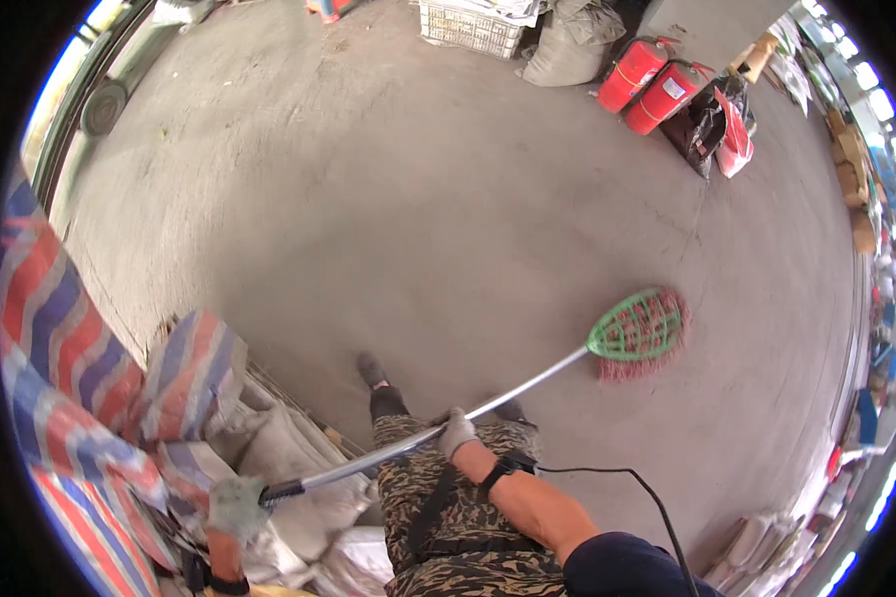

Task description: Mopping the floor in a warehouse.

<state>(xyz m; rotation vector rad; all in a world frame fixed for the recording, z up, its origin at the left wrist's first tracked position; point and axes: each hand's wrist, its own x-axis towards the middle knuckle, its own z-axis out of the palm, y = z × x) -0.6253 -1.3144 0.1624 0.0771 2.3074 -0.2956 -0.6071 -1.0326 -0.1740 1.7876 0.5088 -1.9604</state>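
A broom (553, 366) with a long silver handle slants across the view. Its green slotted head (635, 326) and reddish bristles rest on the concrete floor to the right of my feet, slightly blurred. My left hand (237, 507), in a grey-white glove, is closed round the black grip at the handle's near end, low on the left. Farther up the handle, in front of my body, my right hand (457, 434) is wrapped round it in a similar glove. Black straps circle both wrists, and a black cable runs from the right one.
Stuffed sacks (294, 463) and a striped red, white and blue sheet (80, 398) crowd the left side. Beyond lie a white crate (471, 28), a full sack (572, 45), red fire extinguishers (635, 72) beside a pillar, and bags (702, 129). Assorted goods line the right edge.
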